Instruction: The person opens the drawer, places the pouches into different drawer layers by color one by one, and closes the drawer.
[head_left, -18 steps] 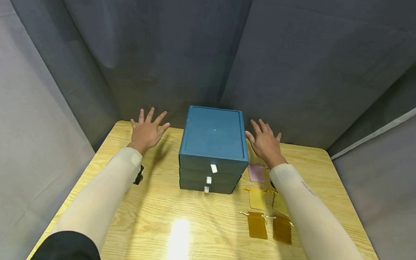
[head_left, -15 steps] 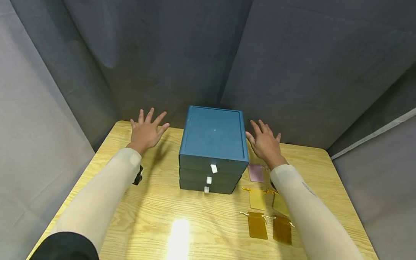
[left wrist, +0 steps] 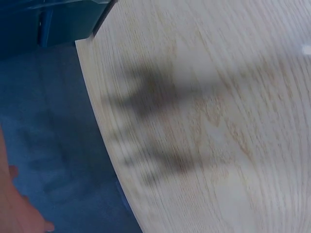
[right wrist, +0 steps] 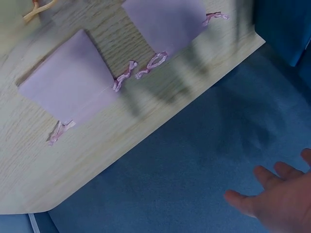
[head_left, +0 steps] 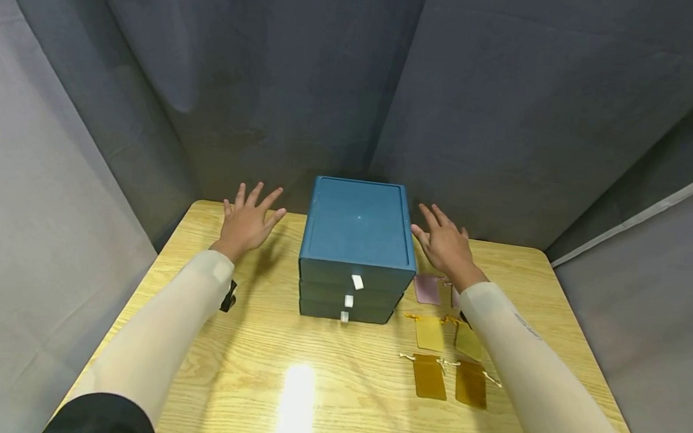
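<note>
Drawers [head_left: 354, 242], a blue three-tier unit, stand mid-table [head_left: 261, 366] between two spread, empty hands. Left hand [head_left: 245, 222] hovers well apart; right hand [head_left: 445, 245] has drawn slightly back from the unit's side, so no grasp yet begins. Pouches [head_left: 441, 357] lie under the right forearm.

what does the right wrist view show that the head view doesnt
Only the right wrist view shows two pink drawstring pouches whole, side by side, with their tie cords near the table's far edge. Only the head view shows the blue drawer box, the four yellow pouches, the left hand, and both sleeves. Both show the right hand with fingers spread and holding nothing, the wooden table, and the dark cloth backdrop.
</note>
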